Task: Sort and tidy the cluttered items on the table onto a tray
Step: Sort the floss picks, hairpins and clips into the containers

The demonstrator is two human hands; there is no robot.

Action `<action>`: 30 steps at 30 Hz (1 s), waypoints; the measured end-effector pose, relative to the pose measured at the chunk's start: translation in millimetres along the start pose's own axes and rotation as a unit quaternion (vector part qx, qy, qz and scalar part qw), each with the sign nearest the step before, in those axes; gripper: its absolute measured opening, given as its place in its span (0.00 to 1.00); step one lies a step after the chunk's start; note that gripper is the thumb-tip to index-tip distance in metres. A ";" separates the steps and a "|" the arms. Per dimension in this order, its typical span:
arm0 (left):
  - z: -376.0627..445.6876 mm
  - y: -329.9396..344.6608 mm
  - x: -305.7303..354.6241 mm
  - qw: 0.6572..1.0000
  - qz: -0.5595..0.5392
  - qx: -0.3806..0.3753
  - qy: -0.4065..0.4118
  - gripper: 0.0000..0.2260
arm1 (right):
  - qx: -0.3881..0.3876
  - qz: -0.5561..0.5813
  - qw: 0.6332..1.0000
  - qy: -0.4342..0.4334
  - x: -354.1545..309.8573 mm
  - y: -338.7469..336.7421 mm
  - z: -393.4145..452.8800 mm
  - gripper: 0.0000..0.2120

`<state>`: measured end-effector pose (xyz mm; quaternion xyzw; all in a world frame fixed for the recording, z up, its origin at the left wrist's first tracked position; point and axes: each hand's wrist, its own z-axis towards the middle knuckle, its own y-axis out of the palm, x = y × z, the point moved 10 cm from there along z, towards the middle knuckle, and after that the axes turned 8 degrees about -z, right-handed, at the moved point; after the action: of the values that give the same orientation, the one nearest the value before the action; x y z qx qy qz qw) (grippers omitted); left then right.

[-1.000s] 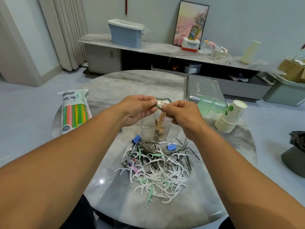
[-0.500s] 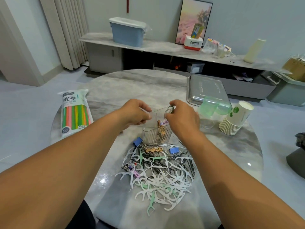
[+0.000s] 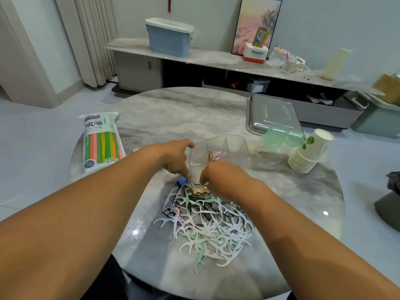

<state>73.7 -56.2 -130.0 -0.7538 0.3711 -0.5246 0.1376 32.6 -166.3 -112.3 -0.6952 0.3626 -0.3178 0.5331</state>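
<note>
A heap of white and green floss picks, black hairpins and small clips lies in the middle of the round marble table. Behind it stands a clear divided box with a few clips in one compartment. My left hand reaches down at the heap's far edge, index finger pointing at a blue clip. My right hand hovers over a tan wavy clip, its fingertips hidden beneath its back. The metal tray lies at the far right.
Two green plastic cups rest on the tray's near edge, with a clear cup and a stack of paper cups beside them. A pack of coloured straws lies at the left. A dark bin stands right of the table.
Both hands held a green wavy clip above the box, then came down to the heap's far edge. The green clip is gone from the hands.
</note>
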 end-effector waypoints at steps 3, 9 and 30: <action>-3.4 -1.9 -9.2 0.999 -0.020 -0.002 -0.030 0.38 | -0.008 -0.062 0.998 -0.019 -1.3 22.6 1.0 0.14; -11.9 1.9 -31.8 0.994 0.046 -0.016 -0.097 0.27 | 0.007 -0.063 0.998 -0.011 1.3 29.4 -0.2 0.14; -10.2 21.3 -35.0 0.983 0.179 -0.006 -0.037 0.16 | 0.232 0.180 0.943 0.156 70.6 -70.5 -11.8 0.13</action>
<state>49.6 -44.3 -162.6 -0.6947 0.4981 -0.4611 0.2384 72.3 -220.0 -37.1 -0.4175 0.4766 -0.3962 0.6645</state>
